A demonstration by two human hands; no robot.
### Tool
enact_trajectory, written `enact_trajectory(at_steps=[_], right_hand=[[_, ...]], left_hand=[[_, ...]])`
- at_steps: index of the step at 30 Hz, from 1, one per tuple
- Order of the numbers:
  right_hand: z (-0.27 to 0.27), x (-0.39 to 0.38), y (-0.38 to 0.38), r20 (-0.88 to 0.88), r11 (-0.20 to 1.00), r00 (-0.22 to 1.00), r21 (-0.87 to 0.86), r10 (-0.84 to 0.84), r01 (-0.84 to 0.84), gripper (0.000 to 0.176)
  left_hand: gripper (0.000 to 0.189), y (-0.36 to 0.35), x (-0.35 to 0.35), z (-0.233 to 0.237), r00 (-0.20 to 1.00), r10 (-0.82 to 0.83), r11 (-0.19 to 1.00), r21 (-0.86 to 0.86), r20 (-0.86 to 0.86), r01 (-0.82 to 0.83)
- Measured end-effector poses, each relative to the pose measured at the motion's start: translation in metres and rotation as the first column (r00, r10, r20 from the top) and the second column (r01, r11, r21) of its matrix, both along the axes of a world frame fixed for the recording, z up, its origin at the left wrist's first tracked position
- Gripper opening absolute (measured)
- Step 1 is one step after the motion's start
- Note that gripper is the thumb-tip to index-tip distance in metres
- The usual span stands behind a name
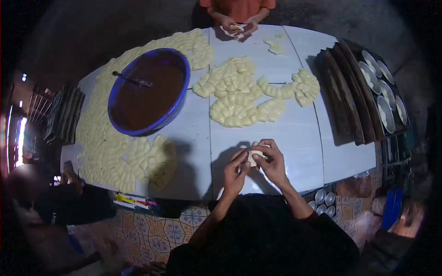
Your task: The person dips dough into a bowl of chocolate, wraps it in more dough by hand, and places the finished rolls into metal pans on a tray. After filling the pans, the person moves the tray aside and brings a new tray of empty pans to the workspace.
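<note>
The L hand [235, 171] & R hand [271, 162] are close together over the near edge of the white tbl [189, 147]. They hold one small, pale dough pc [254, 158] btwn them. The L hand is narrow, w/ its fingertips pinched at the L side of the dough pc. The R hand is bent round the other side, thumb on the dough. A small dark bit shows by the L fingertips; can't tell what it is.

Just past the hands, in the mid. of the tbl, is a big bunch of dough lumps [233, 110]. They're pale yellow & touch each other. More lumps go off to the R in a bent line. A wide sheet of dough lumps [103, 152] covers much of the L side.

A big blue tub [172, 115] is on the L part of the tbl, w/ brown filling [149, 99] in it. A dark-handled spoon [126, 78] leans in the filling.

On the R side, long dark trays [343, 92] stand on edge, side by side. Round metal tins [386, 112] are next to them, some w/ pale stuff inside. Across the tbl, a person in an orange top [239, 13] holds pale dough too. Another person, in black [83, 202], is at the near L corner.
</note>
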State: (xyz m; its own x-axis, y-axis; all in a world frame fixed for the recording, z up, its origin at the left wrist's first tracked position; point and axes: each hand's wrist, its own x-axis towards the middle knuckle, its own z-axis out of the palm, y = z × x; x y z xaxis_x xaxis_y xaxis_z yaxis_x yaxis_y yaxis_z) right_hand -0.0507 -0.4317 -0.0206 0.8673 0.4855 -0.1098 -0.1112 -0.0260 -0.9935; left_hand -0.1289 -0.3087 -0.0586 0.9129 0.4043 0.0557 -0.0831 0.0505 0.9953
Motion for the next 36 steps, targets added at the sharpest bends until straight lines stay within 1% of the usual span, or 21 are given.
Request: enact_trajectory(at_steps=[2, 5, 8, 9, 10, 12, 14, 15, 17, 19, 20, 21, 22, 24, 26, 28, 29, 31, 32, 33, 36], right_hand=[[-0.005, -0.008, 0.015, 0.160, 0.999, 0.987, -0.047, 0.020, -0.012, 0.020], [-0.050, 0.005, 0.027, 0.251, 0.993, 0.961, -0.041, 0.120, -0.113, 0.021], [0.008, 0.006, 0.044, 0.322, 0.995, 0.941, -0.044, 0.103, -0.094, 0.029], [0.004, 0.005, 0.044, 0.486, 0.952, 0.821, -0.090, 0.299, -0.293, 0.040], [-0.009, -0.002, 0.048, 0.357, 0.924, 0.891, 0.153, 0.280, -0.352, 0.031], [-0.020, 0.003, 0.052, 0.289, 0.937, 0.911, 0.099, 0.294, -0.334, 0.062], [-0.031, 0.012, 0.048, 0.005, 0.862, 0.907, 0.309, 0.420, -0.401, 0.083], [-0.034, 0.018, 0.047, -0.127, 0.814, 0.861, 0.418, 0.492, -0.403, 0.094], [-0.028, 0.025, 0.053, -0.019, 0.729, 0.807, 0.443, 0.590, -0.522, 0.115], [-0.048, 0.023, 0.053, 0.007, 0.760, 0.829, 0.395, 0.559, -0.516, 0.114], [-0.049, 0.021, 0.053, 0.003, 0.768, 0.840, 0.405, 0.542, -0.497, 0.112], [-0.049, 0.019, 0.056, -0.001, 0.775, 0.851, 0.415, 0.525, -0.477, 0.111], [-0.051, 0.016, 0.056, -0.007, 0.781, 0.861, 0.426, 0.508, -0.457, 0.109], [-0.062, 0.013, 0.055, -0.073, 0.808, 0.874, 0.424, 0.481, -0.409, 0.101], [-0.066, 0.015, 0.053, -0.003, 0.854, 0.896, 0.304, 0.444, -0.422, 0.095], [-0.072, 0.017, 0.054, 0.019, 0.866, 0.919, 0.329, 0.394, -0.378, 0.094], [-0.074, 0.016, 0.053, 0.022, 0.872, 0.928, 0.334, 0.371, -0.357, 0.093], [-0.078, 0.018, 0.053, -0.115, 0.890, 0.940, 0.375, 0.322, -0.259, 0.084], [-0.084, 0.021, 0.055, -0.168, 0.905, 0.938, 0.360, 0.302, -0.227, 0.083], [-0.064, 0.020, 0.063, -0.280, 0.848, 0.928, 0.526, 0.246, -0.066, 0.071], [-0.058, 0.028, 0.069, -0.691, 0.733, 0.593, 0.639, 0.413, 0.234, 0.049]], left_hand=[[0.030, 0.004, -0.001, -0.011, 0.993, 0.114, 0.992, -0.053, 0.036, -0.112], [0.023, 0.008, -0.005, -0.011, 0.950, 0.259, 0.943, -0.166, -0.177, -0.288], [0.018, 0.015, -0.007, 0.004, 0.961, 0.113, 0.981, -0.125, -0.254, -0.149], [0.017, 0.014, -0.005, -0.006, 0.985, 0.062, 0.618, -0.781, 0.163, 0.090], [0.026, 0.017, -0.006, -0.005, 0.994, 0.027, 0.262, -0.960, 0.108, 0.097], [0.036, 0.019, -0.005, 0.010, 0.997, -0.019, 0.201, -0.977, 0.075, 0.077], [0.066, 0.033, 0.000, 0.020, 0.981, -0.066, 0.252, -0.948, 0.184, 0.195], [0.075, 0.049, 0.011, 0.041, 0.945, -0.117, 0.273, -0.905, 0.306, 0.327], [0.094, 0.117, 0.040, 0.018, 0.865, -0.119, 0.298, -0.813, 0.488, 0.500], [0.099, 0.188, 0.074, 0.041, 0.945, -0.041, 0.794, -0.563, 0.326, 0.228], [0.089, 0.214, 0.093, 0.067, 0.973, 0.136, 0.966, -0.242, 0.185, -0.089], [0.086, 0.256, 0.115, 0.063, 0.958, 0.282, 0.944, 0.191, -0.043, -0.269], [0.084, 0.291, 0.127, 0.046, 0.848, 0.496, 0.734, 0.610, -0.185, -0.297], [0.085, 0.316, 0.134, 0.030, 0.769, 0.423, 0.816, 0.571, -0.479, -0.094], [0.087, 0.323, 0.144, 0.024, 0.714, 0.393, 0.840, 0.542, -0.579, -0.023], [0.092, 0.305, 0.138, 0.029, 0.743, 0.420, 0.827, 0.557, -0.522, -0.076], [0.092, 0.272, 0.133, 0.056, 0.622, 0.619, 0.681, 0.722, -0.479, -0.122], [0.091, 0.243, 0.114, 0.068, 0.793, 0.400, 0.902, 0.351, -0.458, -0.252], [0.091, 0.232, 0.102, 0.066, 0.866, 0.305, 0.952, 0.133, -0.397, -0.275], [0.088, 0.213, 0.089, 0.057, 0.920, 0.169, 0.954, -0.176, -0.354, -0.243], [0.083, 0.124, 0.058, 0.035, 0.966, -0.239, 0.610, -0.790, -0.104, 0.066]])
